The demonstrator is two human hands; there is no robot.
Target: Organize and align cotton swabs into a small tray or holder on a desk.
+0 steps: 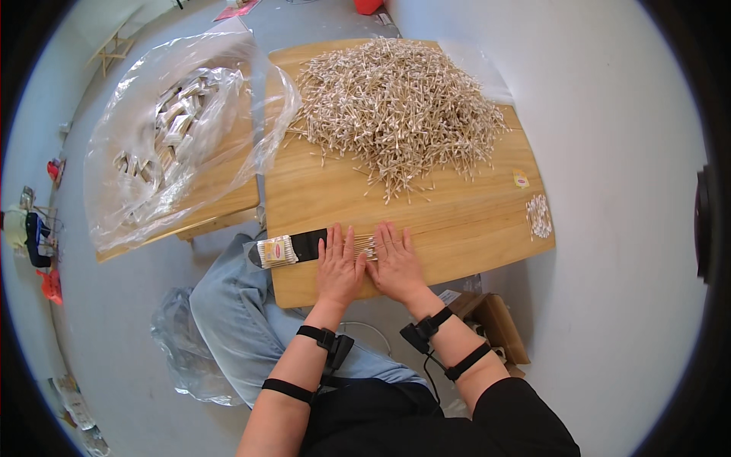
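My left hand (340,263) lies flat near the front edge of the wooden table, fingers stretched forward. Beside it, my right hand (394,263) rests flat too, with its fingers straight and the thumbs close together. A small layer of loose cotton swabs (365,245) shows between the two hands; parts of it are hidden beneath them. A black flat strip (308,245) reaches under my left fingers. At its left end sits a clear packet of cotton swabs (276,251) with a yellow label, close to the table's left edge.
A large heap of cotton swabs (396,107) covers the far part of the table (464,213). At the right edge lie a small swab cluster (538,217) and a yellow label (521,178). A clear plastic bag of packets (183,129) sits on the left table. A cardboard box (499,327) stands below.
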